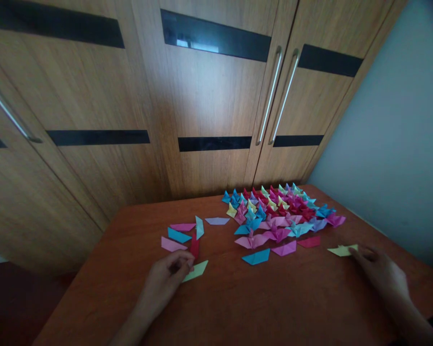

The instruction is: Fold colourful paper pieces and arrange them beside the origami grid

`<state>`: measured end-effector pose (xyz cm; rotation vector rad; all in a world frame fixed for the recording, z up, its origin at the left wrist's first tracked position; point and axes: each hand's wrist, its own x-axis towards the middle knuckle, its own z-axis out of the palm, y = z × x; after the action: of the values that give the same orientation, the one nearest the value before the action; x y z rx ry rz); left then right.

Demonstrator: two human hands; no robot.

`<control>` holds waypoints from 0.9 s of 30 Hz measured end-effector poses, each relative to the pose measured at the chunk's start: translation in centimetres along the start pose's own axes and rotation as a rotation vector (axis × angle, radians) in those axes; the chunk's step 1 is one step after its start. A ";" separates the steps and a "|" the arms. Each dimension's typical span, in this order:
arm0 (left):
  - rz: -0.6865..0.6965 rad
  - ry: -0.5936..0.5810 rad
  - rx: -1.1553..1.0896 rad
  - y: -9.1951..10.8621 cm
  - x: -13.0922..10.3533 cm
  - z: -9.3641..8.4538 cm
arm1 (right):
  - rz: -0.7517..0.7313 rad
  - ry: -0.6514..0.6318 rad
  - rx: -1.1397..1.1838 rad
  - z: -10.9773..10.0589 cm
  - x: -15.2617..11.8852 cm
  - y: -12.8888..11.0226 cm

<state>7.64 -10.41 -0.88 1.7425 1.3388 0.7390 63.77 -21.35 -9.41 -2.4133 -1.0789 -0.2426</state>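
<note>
My left hand [169, 276] is on the left of the table, its fingers pinched at the near end of a light green folded paper piece [197, 270]; the fingertips hide that end. Just beyond those fingers lies a red folded paper piece [195, 246]. Far to the right, my right hand [380, 271] has thumb and fingers closed on the right end of a pale yellow folded paper piece [339, 251], which is low over or on the tabletop. Blue [256, 257], magenta [285, 248] and red flat pieces [309, 241] lie in a row between the hands.
Many coloured origami figures [274, 211] stand in close rows at the back right of the brown table [238, 307]. More flat folded strips, including a blue one [179, 235] and a lilac one [217, 221], lie at left. Behind is a wooden wardrobe [216, 96]; a wall [393, 144] borders the right.
</note>
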 end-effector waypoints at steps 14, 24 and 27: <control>0.007 0.024 -0.018 -0.9 0.2 -0.6 | -0.443 -0.004 -0.192 3.5 -4.6 -0.6; 0.010 0.015 -0.005 -0.7 0.1 -0.4 | -0.398 -0.054 -0.255 4.1 -2.1 -1.9; 0.013 0.005 -0.001 -0.6 0.1 -0.3 | -0.399 -0.043 -0.246 4.0 -2.1 -2.3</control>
<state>7.13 -10.20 -1.20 1.7511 1.3314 0.7517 60.53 -19.46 -12.85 -2.3967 -1.6320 -0.4828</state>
